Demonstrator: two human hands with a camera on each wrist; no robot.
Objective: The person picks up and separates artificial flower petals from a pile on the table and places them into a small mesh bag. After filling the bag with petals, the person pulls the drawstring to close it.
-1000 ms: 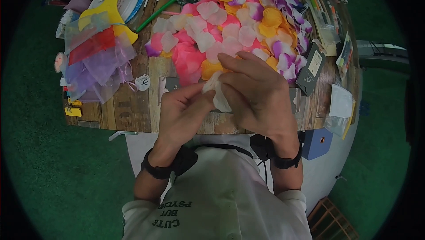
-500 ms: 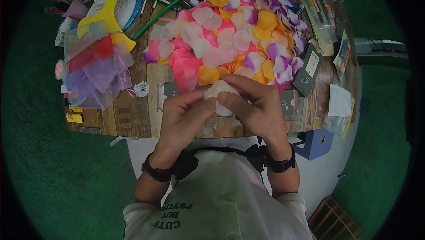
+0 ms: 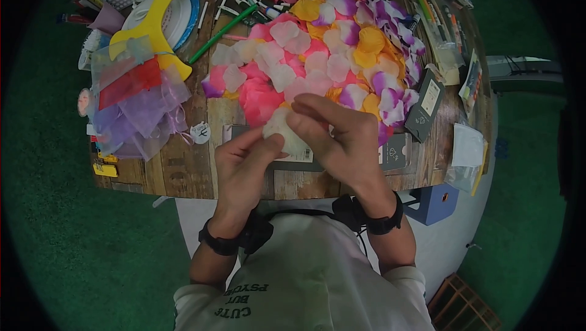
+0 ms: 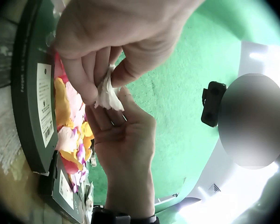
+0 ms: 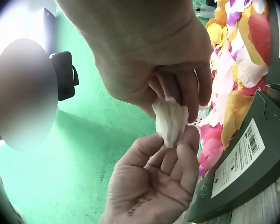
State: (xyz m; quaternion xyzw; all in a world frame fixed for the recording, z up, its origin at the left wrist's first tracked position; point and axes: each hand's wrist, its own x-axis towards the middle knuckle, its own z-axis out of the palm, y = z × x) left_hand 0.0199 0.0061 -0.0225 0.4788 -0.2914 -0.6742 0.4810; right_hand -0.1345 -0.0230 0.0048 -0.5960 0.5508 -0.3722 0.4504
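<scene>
Here are the two hands, meeting over the front of the table (image 3: 177,175), just below the centre of the head view. The left hand (image 3: 239,163) has the white petals (image 3: 285,134), gathered in a small bundle, pinched between thumb and fingers. The right hand (image 3: 347,141) comes in from the other side, fingers bent and touching the bundle's edge; whether it pinches too, I cannot tell. In the right wrist view the bundle sits at centre, its layers bunched together.

Dark packaging (image 3: 395,150) lies beneath the hands, and above them spreads the petal heap (image 3: 317,56), pink, white, orange and purple. A dark box (image 3: 425,104) rests at a slant along its right side. Over at the left of the frame, sheer pouches (image 3: 137,99) overlap the yellow piece (image 3: 157,22), with a round tag (image 3: 200,132) just beside them. A green pen (image 3: 223,33) lies slanted at upper left of the heap, and a yellow clip (image 3: 106,170) sits near the table's lower-left edge.
</scene>
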